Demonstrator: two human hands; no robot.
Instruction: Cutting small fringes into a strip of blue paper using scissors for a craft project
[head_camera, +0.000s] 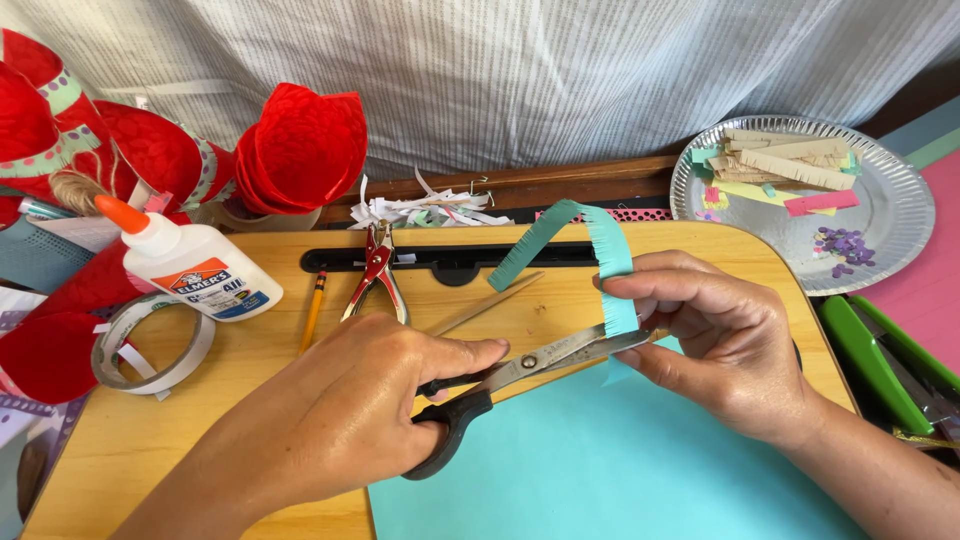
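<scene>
Snipping fringe into teal paper strip (608, 262) at frame centre, left hand (350, 420) fingers gripping scissors (520, 375), right hand (715, 345) fingers pinching strip. Showing upper part already fringed, lower end remaining, over teal sheet (600, 470) on counter (200, 440).

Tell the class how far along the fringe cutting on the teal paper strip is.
Done: the teal strip shows fringe cuts along its raised part. In hand: the right hand pinches the strip while the left hand works the scissors, blades at the strip's lower part. Left: the end below the blades; whether the far end is fringed is unclear.
</scene>
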